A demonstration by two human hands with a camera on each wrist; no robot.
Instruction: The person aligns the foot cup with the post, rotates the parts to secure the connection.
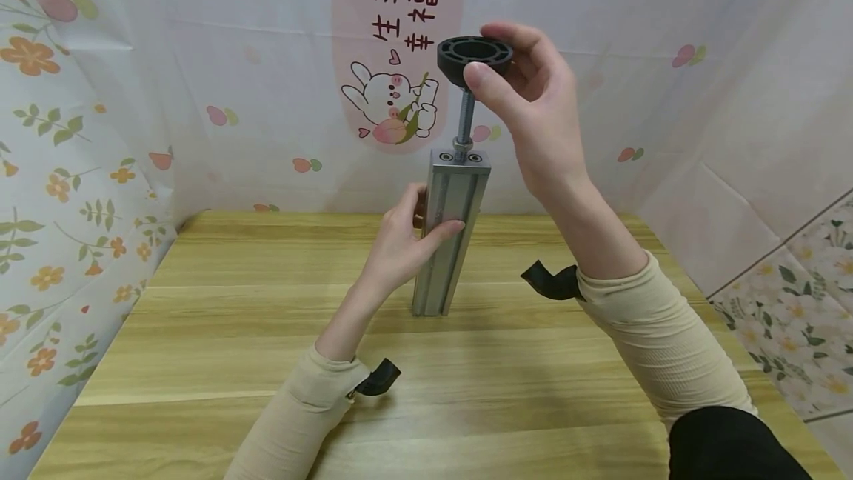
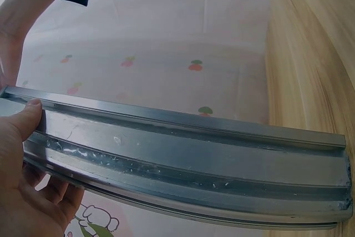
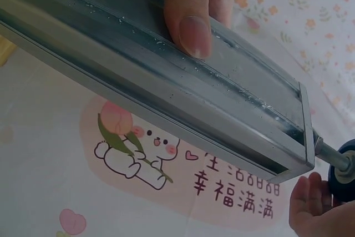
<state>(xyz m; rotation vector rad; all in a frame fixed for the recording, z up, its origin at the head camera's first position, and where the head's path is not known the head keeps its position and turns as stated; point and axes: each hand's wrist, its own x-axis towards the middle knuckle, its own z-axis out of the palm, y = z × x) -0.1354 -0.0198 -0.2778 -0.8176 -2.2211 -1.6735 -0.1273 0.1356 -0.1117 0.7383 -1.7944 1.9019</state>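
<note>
An upright aluminium profile (image 1: 455,202) with long grooves stands on the wooden table, tilted slightly. Around its middle my left hand (image 1: 396,243) grips it, the thumb lying across the front face. A threaded rod (image 1: 466,115) with a nut (image 1: 463,144) rises from the end plate on top. The rod carries a black round levelling foot (image 1: 453,67), which my right hand (image 1: 549,106) holds by its rim between thumb and fingers. In the left wrist view, the profile's lower end (image 2: 343,187) meets the table. Small bright flecks line its groove in both wrist views.
The wood-grain table (image 1: 233,347) ends at a hanging white cloth (image 1: 266,80) with fruit prints and a rabbit drawing. Floral cloth (image 1: 73,191) borders the left side. A black curved piece (image 1: 553,281) sticks out at the right cuff, another (image 1: 378,378) at the left cuff.
</note>
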